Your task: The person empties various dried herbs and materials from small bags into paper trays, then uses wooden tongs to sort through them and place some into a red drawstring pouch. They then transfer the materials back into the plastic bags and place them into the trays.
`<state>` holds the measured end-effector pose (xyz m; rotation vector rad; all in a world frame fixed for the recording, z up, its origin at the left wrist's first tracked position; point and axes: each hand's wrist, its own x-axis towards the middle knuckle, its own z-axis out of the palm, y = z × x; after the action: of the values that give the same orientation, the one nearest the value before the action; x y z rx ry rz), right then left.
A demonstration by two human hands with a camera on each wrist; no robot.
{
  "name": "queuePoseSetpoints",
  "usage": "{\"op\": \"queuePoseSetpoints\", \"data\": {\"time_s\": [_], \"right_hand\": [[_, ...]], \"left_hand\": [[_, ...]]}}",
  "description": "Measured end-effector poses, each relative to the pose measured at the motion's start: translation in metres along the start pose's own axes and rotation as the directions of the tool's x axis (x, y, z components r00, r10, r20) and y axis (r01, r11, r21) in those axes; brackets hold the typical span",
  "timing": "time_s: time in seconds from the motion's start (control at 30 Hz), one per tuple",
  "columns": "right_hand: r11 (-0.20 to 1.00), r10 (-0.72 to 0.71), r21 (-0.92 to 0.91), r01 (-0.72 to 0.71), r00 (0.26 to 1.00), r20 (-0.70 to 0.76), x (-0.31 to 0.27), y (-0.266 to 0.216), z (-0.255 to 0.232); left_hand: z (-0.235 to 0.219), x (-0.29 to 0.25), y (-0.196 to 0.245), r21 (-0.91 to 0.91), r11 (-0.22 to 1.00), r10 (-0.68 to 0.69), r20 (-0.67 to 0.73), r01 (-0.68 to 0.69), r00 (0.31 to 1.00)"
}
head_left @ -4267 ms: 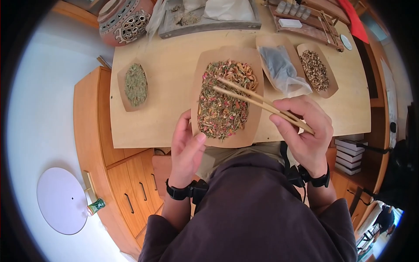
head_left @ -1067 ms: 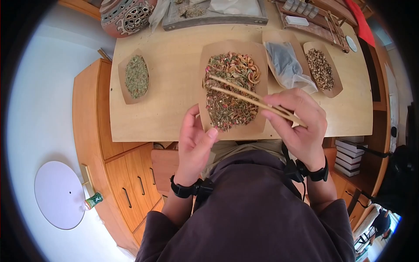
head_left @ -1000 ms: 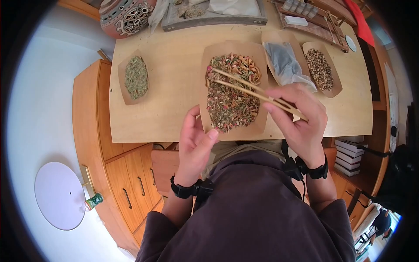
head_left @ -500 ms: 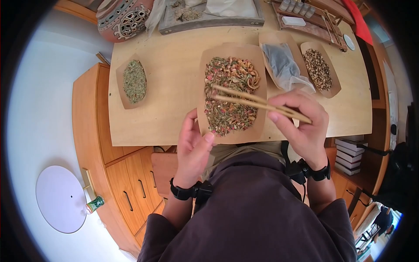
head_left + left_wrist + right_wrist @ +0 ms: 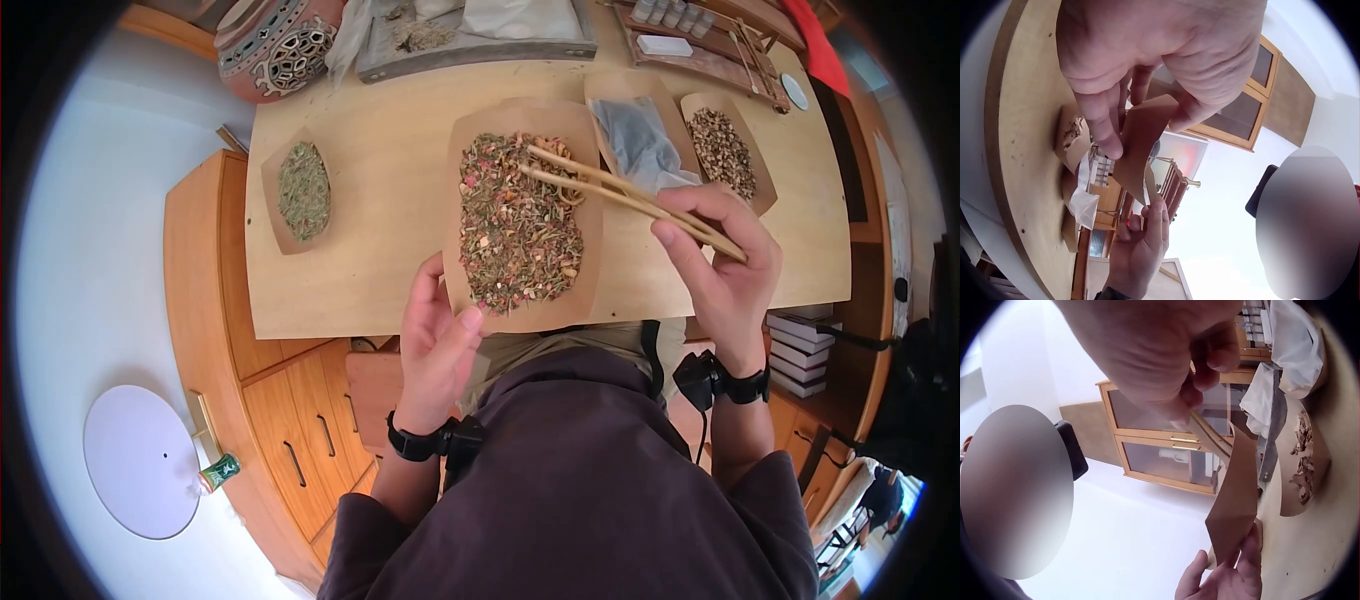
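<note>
My left hand [image 5: 437, 350] holds a brown paper tray [image 5: 588, 270] by its near left corner, thumb over the rim and fingers underneath. Dried herbs and petals [image 5: 515, 240], green, pink and orange, fill the tray. Between thumb and fingers my right hand [image 5: 730, 265] pinches bamboo tongs [image 5: 650, 202]. Their two tips are apart, over the herbs at the tray's far right. Both wrist views show the tray raised above the tabletop; in the right wrist view its outer wall [image 5: 1235, 500] hides the herbs. Behind it on the table, another paper tray [image 5: 1288, 481] carries dried curled pieces.
A small tray of green herbs [image 5: 304, 190] stands at left. To the right are a tray with a bagged dark item [image 5: 635, 140] and a tray of brown bits [image 5: 720, 150]. A grey wooden tray [image 5: 480, 62], a patterned pot [image 5: 280, 60] and a rack [image 5: 690, 50] line the back.
My right hand has moved right with the tongs, whose tips have gone from the mix's left side to its far right. The left hand keeps its hold on the tray.
</note>
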<state>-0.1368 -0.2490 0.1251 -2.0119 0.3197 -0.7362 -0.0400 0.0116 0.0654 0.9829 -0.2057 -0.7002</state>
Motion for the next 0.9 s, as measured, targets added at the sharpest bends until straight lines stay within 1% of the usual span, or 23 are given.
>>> {"op": "queuePoseSetpoints", "data": {"time_s": [0.03,0.13,0.23,0.33,0.43,0.53,0.63,0.67,0.73,0.77,0.83,0.9], "right_hand": [[1.000,0.023,0.014,-0.023,0.999,-0.029,0.000,0.001,0.001],[0.998,0.069,0.013,-0.069,0.998,-0.002,-0.001,-0.003,0.000],[1.000,0.000,-0.004,0.001,0.997,0.072,-0.009,0.001,-0.005],[1.000,-0.019,0.006,0.018,0.969,0.248,-0.010,-0.008,-0.015],[1.000,0.009,0.025,-0.016,0.965,0.263,-0.012,-0.014,-0.017],[0.998,-0.031,-0.048,0.044,0.968,0.248,-0.008,-0.013,-0.021],[0.995,0.019,-0.097,-0.007,0.993,0.120,-0.005,-0.017,-0.017],[0.996,0.000,-0.092,0.008,0.996,0.088,-0.004,-0.015,-0.016],[0.996,-0.035,-0.080,0.037,0.999,0.025,-0.002,-0.008,-0.012],[0.996,-0.036,-0.085,0.037,0.999,0.017,-0.001,-0.007,-0.011],[0.995,-0.037,-0.092,0.036,0.999,0.001,0.001,-0.005,-0.010],[0.994,-0.045,-0.102,0.048,0.998,0.032,0.000,-0.005,-0.009]], "left_hand": [[0.000,-0.001,0.000,0.002,1.000,0.001,-0.002,-0.001,1.000],[0.000,-0.001,0.001,0.006,1.000,0.004,-0.018,-0.004,1.000],[-0.003,-0.001,0.001,-0.011,1.000,0.003,-0.023,-0.003,1.000],[-0.004,0.001,0.002,-0.013,1.000,0.011,-0.032,-0.011,0.999],[-0.005,0.003,0.001,-0.010,1.000,0.016,-0.036,-0.017,0.999],[-0.005,0.003,0.002,-0.017,1.000,0.010,-0.025,-0.010,1.000],[0.000,0.003,0.003,-0.076,0.997,0.016,-0.026,-0.018,1.000],[0.001,0.002,0.004,-0.104,0.994,0.021,-0.031,-0.024,0.999],[0.000,0.000,0.004,-0.038,0.999,0.005,-0.024,-0.005,1.000],[-0.002,-0.001,0.004,-0.004,1.000,-0.003,-0.021,0.003,1.000],[-0.003,-0.003,0.003,-0.001,1.000,-0.008,-0.032,0.008,0.999],[-0.006,-0.003,0.003,-0.007,1.000,-0.010,-0.032,0.010,0.999]]}}
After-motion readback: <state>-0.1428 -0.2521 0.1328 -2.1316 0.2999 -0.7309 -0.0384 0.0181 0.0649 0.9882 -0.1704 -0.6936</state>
